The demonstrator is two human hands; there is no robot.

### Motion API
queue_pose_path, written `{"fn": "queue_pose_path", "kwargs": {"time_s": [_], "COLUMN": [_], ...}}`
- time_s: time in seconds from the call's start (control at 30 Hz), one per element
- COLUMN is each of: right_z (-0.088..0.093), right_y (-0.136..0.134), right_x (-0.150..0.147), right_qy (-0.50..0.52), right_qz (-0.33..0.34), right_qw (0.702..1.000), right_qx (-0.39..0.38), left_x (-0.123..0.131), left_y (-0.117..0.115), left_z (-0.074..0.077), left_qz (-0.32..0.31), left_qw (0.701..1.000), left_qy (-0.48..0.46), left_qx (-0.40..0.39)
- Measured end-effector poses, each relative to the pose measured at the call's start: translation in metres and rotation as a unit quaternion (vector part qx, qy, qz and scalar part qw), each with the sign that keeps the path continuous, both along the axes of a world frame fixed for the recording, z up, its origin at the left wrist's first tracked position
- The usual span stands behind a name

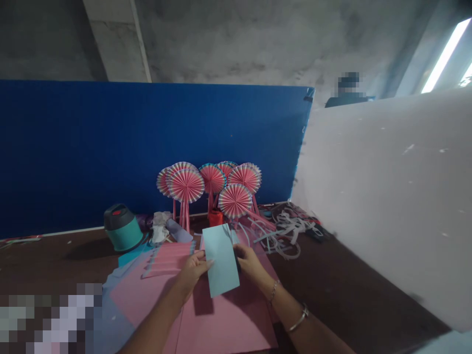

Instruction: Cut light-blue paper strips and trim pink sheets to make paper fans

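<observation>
A pale blue rectangular sheet (221, 263) is held up above the pink paper (232, 324) on the table. My left hand (195, 270) pinches its left edge, thumb in front. At the sheet's right edge is my right hand (249, 263), its fingers closed around something dark and partly hidden behind the sheet; I cannot make out what it is. A pink pleated sheet (167, 258) lies just beyond my left hand. Several round pink pleated fans (186, 186) stand behind, against the blue panel.
At the left stands a teal and black container (123, 228). Crumpled white material (160, 227) lies beside it. Tangled white strips (291, 228) are at the back right. A blue panel (110, 152) and a white panel (387, 196) border the table. A person (346, 93) is beyond.
</observation>
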State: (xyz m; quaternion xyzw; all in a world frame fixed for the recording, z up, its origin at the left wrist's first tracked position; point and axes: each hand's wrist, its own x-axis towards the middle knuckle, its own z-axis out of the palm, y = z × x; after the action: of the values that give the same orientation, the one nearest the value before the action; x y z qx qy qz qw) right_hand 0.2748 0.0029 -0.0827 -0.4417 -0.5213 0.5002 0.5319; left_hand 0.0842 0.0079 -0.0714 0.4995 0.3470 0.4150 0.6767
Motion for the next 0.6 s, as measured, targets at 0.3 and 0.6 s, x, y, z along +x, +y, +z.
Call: {"fn": "queue_pose_path", "kwargs": {"time_s": [0.3,0.6], "right_z": [0.0031,-0.0007], "right_y": [-0.0019,0.0016], "right_x": [-0.001,0.0001], "right_qy": [0.011,-0.011], "right_qz": [-0.005,-0.03], "right_qw": [1.0,0.999], "right_qx": [-0.017,-0.017], "left_x": [0.0009,0.0026], "left_y": [0.0,-0.001], "left_z": [0.0028,0.0035], "left_qz": [-0.003,-0.009], "left_qw": [1.0,1.0], "left_qy": [0.0,-0.013], "left_qx": [-0.001,0.009]}}
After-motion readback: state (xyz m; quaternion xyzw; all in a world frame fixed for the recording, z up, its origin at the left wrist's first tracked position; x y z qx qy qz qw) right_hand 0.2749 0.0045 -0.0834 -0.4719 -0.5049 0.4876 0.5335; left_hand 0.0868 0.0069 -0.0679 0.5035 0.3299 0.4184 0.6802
